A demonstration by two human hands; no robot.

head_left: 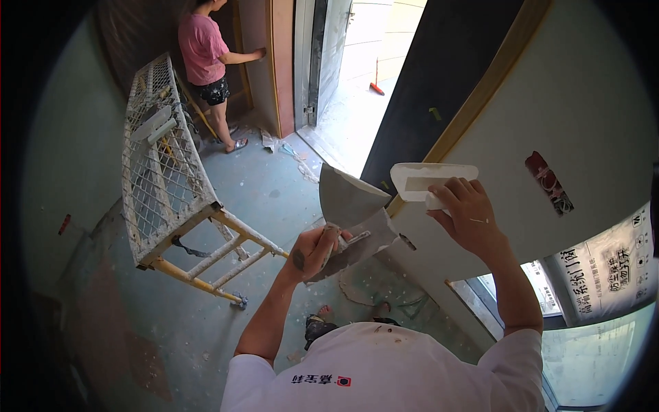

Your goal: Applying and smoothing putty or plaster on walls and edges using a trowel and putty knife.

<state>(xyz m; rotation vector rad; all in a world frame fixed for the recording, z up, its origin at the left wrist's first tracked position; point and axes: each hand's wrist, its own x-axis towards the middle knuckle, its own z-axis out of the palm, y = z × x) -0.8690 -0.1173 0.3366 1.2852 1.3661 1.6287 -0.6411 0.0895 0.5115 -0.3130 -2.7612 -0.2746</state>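
Note:
My left hand (316, 253) is closed round the handle of a wide putty knife (349, 198), whose fan-shaped metal blade points up. Just below that blade is a flat grey plate (367, 240) smeared with white; my left hand seems to hold it too, though its grip is partly hidden. My right hand (465, 209) is wrapped round the pale handle of a plastering trowel (439, 169). The trowel's long, white-coated blade lies at the pale wall (508, 226); whether it touches cannot be made out.
A splattered mesh-topped work platform (165, 206) stands left, with another trowel (154, 125) on it. A person (204, 51) in a pink shirt stands beyond, one hand at a wooden frame. An open doorway (357, 89) is ahead. Wall cutouts (549, 182) and a film-covered window (604, 275) are right.

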